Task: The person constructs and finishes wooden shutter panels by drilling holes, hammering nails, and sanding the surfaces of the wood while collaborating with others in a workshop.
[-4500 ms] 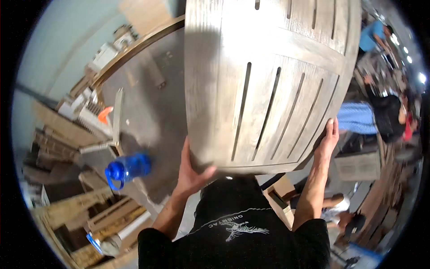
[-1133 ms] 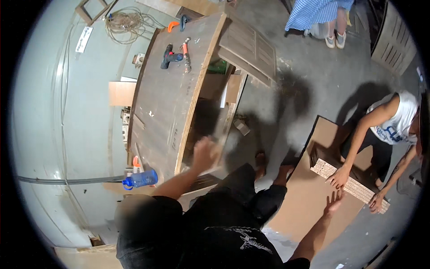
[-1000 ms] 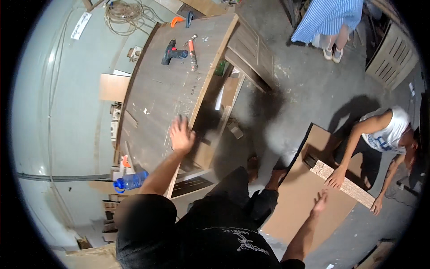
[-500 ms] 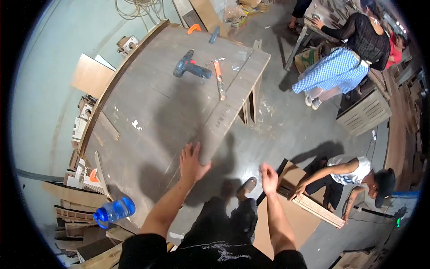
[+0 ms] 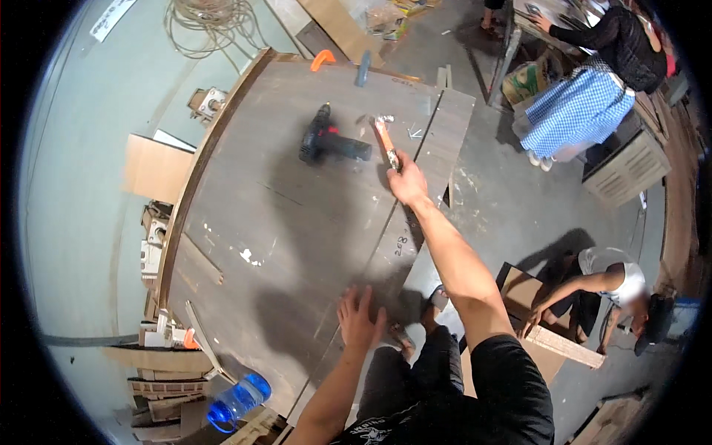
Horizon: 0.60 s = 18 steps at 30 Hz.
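Note:
My right hand [image 5: 408, 180] is stretched out over the dark tabletop [image 5: 222, 193], its fingers closed round the lower handle of an orange-handled hammer [image 5: 383, 133]. The hammer lies on the table with its metal head pointing away. Left of it rests a dark cordless drill [image 5: 317, 139], lying on its side. A few small nails or screws [image 5: 414, 133] lie right of the hammer head. My left hand [image 5: 360, 317], fingers spread, is at the table's near edge and looks laid on it.
An orange clamp [image 5: 322, 59] and a blue-grey one [image 5: 363, 69] sit on the far edge. A blue water jug [image 5: 239, 400] stands at lower left. To the right, one person crouches holding a board [image 5: 564, 346]; another, in a checked skirt [image 5: 569, 110], works at a bench.
My right hand has reached forward from beside my body and taken hold of the hammer handle. The view has shifted, while my left hand stays at the table edge.

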{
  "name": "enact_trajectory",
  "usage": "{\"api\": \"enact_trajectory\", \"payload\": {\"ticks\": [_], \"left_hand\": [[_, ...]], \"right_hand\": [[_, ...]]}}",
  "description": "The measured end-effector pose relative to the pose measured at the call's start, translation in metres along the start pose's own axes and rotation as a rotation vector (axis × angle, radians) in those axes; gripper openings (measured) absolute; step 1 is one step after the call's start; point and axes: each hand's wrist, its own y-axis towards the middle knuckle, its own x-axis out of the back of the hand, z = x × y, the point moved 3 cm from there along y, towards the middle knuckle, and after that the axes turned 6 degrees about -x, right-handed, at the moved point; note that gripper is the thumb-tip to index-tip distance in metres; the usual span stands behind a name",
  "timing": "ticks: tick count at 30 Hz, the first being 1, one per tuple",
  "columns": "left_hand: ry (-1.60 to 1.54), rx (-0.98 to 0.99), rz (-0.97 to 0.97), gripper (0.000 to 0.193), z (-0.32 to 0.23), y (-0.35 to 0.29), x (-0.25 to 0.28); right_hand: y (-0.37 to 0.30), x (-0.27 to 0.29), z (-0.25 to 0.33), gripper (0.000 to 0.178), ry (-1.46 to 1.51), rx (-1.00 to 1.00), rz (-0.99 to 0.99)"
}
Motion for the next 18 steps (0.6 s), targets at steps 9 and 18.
{"api": "enact_trajectory", "payload": {"ticks": [9,18], "left_hand": [[0.079,-0.052,-0.115,0.062,0.01,-0.002,-0.003],[0.141,-0.349,-0.053,0.048,0.021,0.019,-0.014]], "right_hand": [[-0.252,0.059,-0.086,0.024,0.87,-0.407,-0.13],[-0.447,-0.056,-0.174,0.022,0.695,-0.451,0.007]]}}
